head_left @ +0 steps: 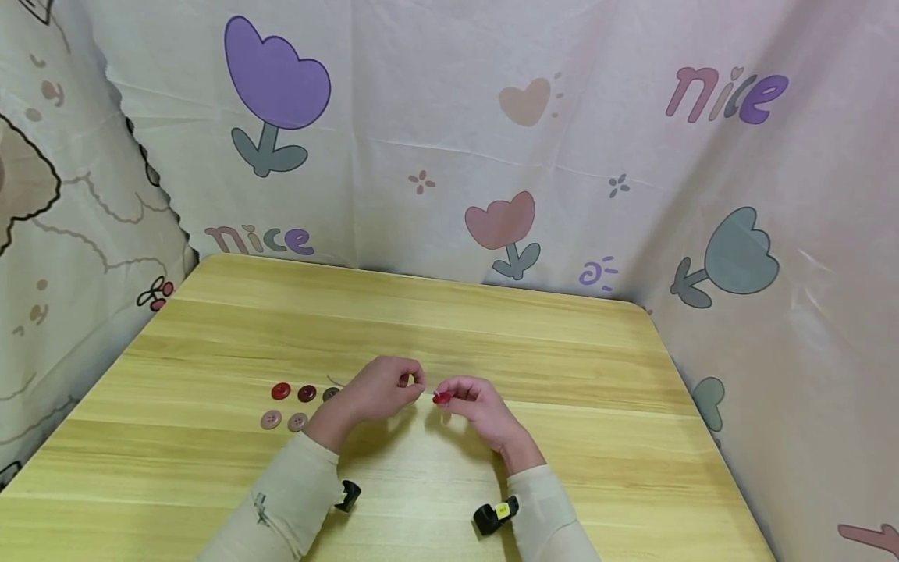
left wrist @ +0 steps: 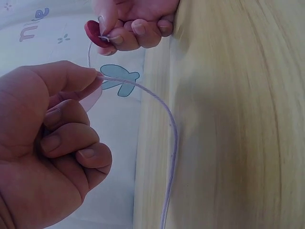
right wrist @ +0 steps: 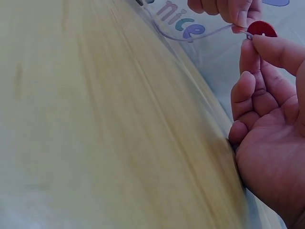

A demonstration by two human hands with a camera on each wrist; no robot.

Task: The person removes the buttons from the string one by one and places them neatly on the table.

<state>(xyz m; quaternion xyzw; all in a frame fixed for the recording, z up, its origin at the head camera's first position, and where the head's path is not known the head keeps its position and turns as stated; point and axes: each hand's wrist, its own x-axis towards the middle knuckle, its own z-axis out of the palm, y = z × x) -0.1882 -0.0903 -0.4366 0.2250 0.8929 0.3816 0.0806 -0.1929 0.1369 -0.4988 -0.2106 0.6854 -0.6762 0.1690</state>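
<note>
Between thumb and fingertips my right hand (head_left: 485, 410) pinches a red button (left wrist: 92, 33) together with a short end of pale cord that shows at its face. Just left of it, my left hand (head_left: 379, 388) pinches the same thin white cord (left wrist: 172, 126) between thumb and index finger, its other fingers curled in. From the left fingertips the cord runs a short way up to the button, and its long part bends away in an arc toward the table. Both hands are held above the tabletop, close together but apart.
Left of the hands, several buttons lie on the wooden table (head_left: 435, 328): a red one (head_left: 281, 391), a dark red one (head_left: 307, 393), a brown one (head_left: 330, 393) partly behind the left wrist, and two pinkish ones, one being this button (head_left: 271, 419). A printed curtain (head_left: 421, 101) hangs behind.
</note>
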